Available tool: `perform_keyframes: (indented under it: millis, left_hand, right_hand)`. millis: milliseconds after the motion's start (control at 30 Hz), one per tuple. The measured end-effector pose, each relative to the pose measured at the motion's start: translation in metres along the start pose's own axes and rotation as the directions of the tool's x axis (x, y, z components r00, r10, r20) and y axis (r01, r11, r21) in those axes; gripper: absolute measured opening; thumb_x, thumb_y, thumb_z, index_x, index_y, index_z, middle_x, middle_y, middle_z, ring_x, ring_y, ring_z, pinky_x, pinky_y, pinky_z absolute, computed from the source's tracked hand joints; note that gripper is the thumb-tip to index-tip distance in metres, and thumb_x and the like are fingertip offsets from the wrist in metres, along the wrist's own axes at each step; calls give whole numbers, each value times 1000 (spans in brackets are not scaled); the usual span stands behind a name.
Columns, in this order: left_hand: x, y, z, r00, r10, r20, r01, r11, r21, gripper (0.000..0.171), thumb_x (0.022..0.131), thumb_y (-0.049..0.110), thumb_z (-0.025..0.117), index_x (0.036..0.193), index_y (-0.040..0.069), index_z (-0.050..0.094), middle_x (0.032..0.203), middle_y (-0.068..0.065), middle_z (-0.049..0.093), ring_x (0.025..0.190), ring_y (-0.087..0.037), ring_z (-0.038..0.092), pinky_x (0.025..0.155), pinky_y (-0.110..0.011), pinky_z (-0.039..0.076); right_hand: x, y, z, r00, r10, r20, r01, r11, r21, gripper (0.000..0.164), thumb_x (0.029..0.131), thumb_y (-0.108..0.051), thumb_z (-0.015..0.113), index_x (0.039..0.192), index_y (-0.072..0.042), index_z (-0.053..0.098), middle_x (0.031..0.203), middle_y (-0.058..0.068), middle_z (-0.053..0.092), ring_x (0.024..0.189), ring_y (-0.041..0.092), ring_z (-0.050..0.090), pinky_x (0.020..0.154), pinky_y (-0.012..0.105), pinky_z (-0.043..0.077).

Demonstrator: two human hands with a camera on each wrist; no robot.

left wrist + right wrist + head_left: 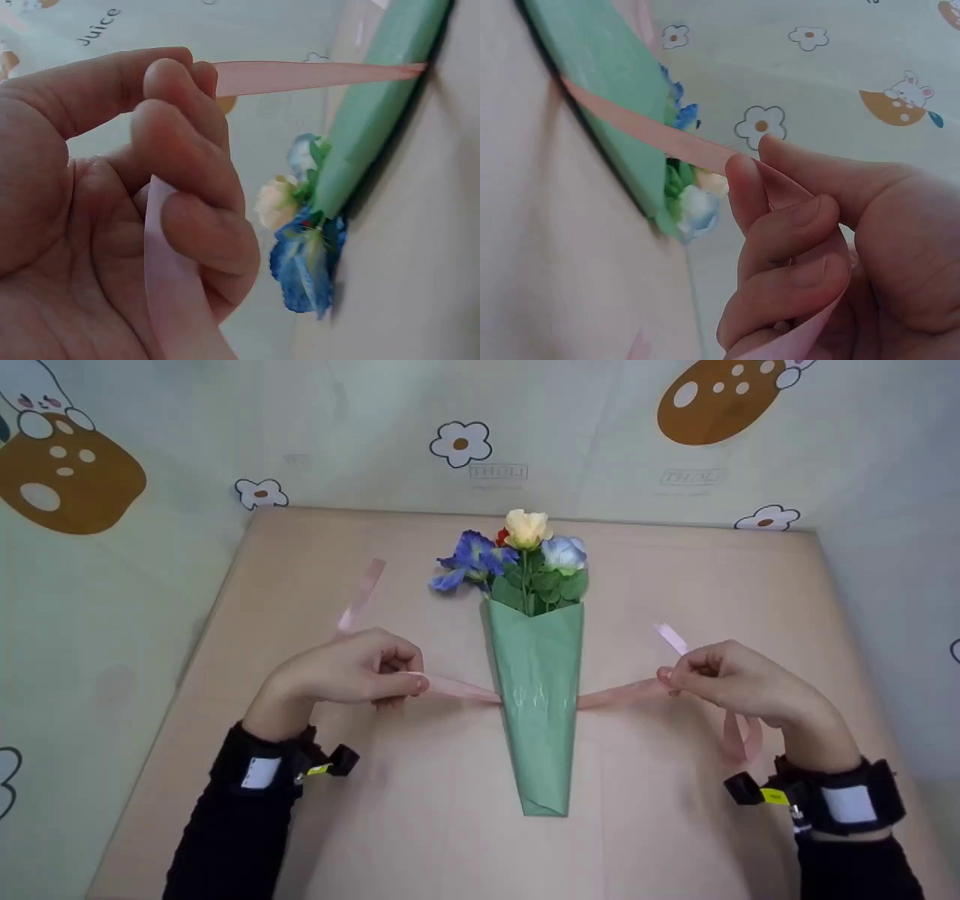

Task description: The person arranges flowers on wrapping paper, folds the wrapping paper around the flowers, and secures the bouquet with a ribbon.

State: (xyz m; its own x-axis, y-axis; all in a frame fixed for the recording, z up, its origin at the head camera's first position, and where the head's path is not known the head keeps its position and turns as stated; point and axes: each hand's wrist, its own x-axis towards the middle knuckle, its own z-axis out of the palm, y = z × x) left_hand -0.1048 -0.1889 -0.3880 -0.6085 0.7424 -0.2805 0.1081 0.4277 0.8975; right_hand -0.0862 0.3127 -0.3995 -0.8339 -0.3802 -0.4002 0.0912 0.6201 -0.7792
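Observation:
A bouquet in green wrapping paper [536,705] lies on the table, with a cream rose [527,529], a blue iris [474,559] and a pale blue flower [564,553] at its top. A pink ribbon [465,689] passes behind the wrap and comes out on both sides. My left hand [360,666] pinches the ribbon left of the bouquet; its loose tail runs through the curled fingers in the left wrist view. On the other side, my right hand [731,679] pinches the ribbon between thumb and forefinger, a loop [742,737] hanging below. Both stretches look taut.
The table [450,840] is covered in plain beige. Behind it hangs a pale sheet [360,427] printed with flowers and cartoon figures. One ribbon tail [364,592] reaches up beyond the left hand, and a short end [670,637] sticks up by the right.

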Motion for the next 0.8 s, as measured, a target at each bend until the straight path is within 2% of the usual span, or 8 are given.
perform_keyframes:
  millis: [100,233,300,367,433,533,567,800]
  left_hand:
    - [2,12,-4,998,44,-46,-43,999,29,16,107,13,71,93,5,69,77,-2,63,67,-18,57,61,-25,49]
    - [6,20,-8,985,77,-156,-54,988,147,10,99,5,78,104,3,69,83,-2,58,74,-19,53,64,-26,43]
    - [8,23,-9,968,89,-235,-40,978,205,15,99,2,76,112,3,69,85,-2,56,77,-19,53,66,-27,43]
    - [11,26,-11,939,111,-327,-24,966,259,18,101,1,73,119,3,70,83,-4,55,73,-20,54,75,-28,49]
    - [15,27,-12,890,133,-436,6,953,303,20,103,2,70,123,4,70,85,-5,56,73,-20,53,77,-31,48]
    - [21,27,-14,796,153,-585,42,951,307,18,104,4,68,122,2,65,90,-7,57,73,-21,52,76,-31,46]
    - [22,27,-14,764,152,-626,55,953,299,17,104,6,68,120,2,63,93,-7,58,75,-21,51,67,-31,41]
    - [42,29,-10,534,146,-833,55,977,207,19,103,11,72,94,6,56,84,-5,60,71,-20,53,60,-27,38]
  right_hand:
    - [-3,-14,-6,998,-40,-53,39,999,-3,29,109,-25,72,91,-2,73,77,-4,55,64,9,64,61,22,43]
    - [-4,-29,-11,997,-47,-69,47,999,-1,25,101,-25,82,99,-2,73,74,1,45,46,26,66,56,24,45]
    - [-3,-34,-14,995,-57,-77,54,998,-30,25,97,-21,87,103,-2,72,76,3,48,51,24,66,56,24,46]
    - [-2,-38,-16,992,-67,-107,58,994,-91,25,94,-18,89,107,-4,73,78,4,52,60,19,60,58,24,45]
    - [0,-41,-18,985,-84,-154,59,985,-161,23,95,-17,87,109,-5,73,81,5,56,68,16,53,61,24,42]
    - [4,-43,-16,971,-97,-219,52,978,-201,21,100,-20,82,115,-8,74,86,6,60,73,17,53,63,24,43]
    - [6,-43,-15,965,-104,-240,55,978,-202,21,102,-21,81,117,-9,75,86,6,60,73,17,53,63,24,43]
    - [16,-44,-12,917,-160,-366,116,983,-139,25,107,-22,74,128,-10,70,89,9,61,72,17,59,64,25,43]
